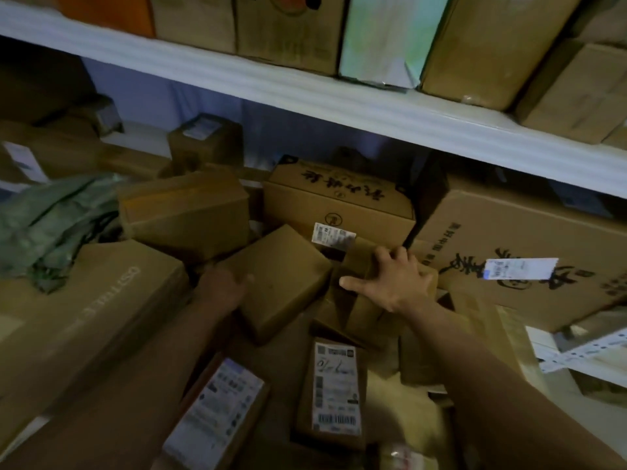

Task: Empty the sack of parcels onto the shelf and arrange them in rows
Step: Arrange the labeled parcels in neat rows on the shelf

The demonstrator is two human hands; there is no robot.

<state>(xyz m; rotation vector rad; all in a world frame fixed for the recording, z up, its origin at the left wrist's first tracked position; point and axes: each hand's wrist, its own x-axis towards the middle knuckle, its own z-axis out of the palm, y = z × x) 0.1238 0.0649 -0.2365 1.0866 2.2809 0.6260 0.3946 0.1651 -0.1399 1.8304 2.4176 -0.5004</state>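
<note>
Barcode-labelled parcel (332, 391), long box (84, 300) — "OSTRICH"-like print, blurred

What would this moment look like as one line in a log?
left hand: on plain box | right hand: fingers spread on small box | green sack: lying left | parcels: unsorted

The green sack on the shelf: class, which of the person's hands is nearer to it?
Left. The left hand lies right of the green sack, gripping a plain box; the right hand is further right.
</note>
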